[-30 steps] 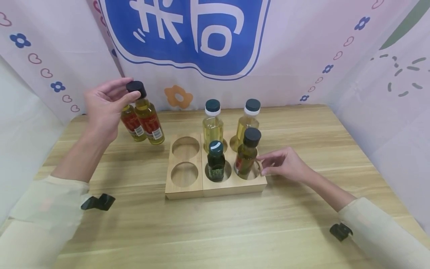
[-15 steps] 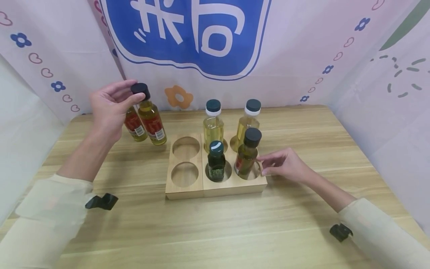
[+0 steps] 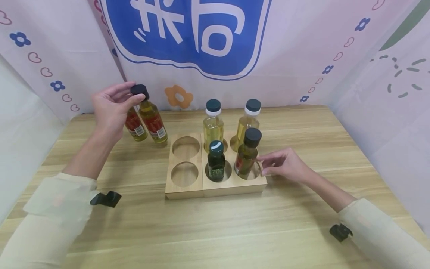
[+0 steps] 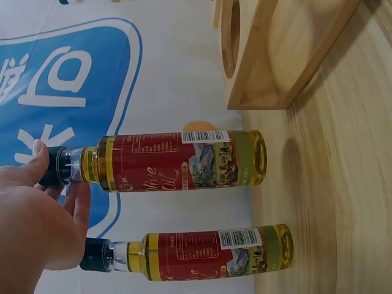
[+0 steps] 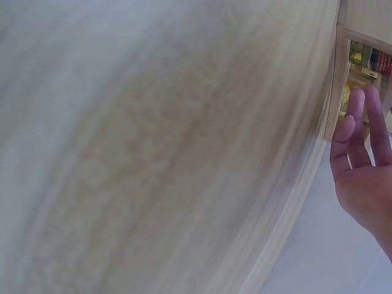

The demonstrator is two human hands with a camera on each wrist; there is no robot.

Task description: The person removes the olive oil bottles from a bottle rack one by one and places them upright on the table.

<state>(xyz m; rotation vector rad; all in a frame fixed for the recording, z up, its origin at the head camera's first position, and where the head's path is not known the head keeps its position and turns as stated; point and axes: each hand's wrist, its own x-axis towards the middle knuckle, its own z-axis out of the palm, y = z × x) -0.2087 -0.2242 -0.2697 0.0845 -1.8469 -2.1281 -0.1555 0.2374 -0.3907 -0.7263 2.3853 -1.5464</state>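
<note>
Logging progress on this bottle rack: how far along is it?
Four of six holes in the wooden rack hold bottles. The left hand pinches the cap of one olive oil bottle; a second stands beside it. Two left holes are empty. The right hand rests at the rack.

The head view looks down from above at the whole table (image 3: pixel 235 224), facing the far wall. The left wrist view sits very close, turned sideways, beside two bottles (image 4: pixel 177 162) at the far left. The right wrist view is close and blurry. All three show the wooden tray (image 3: pixel 231 186).
</note>
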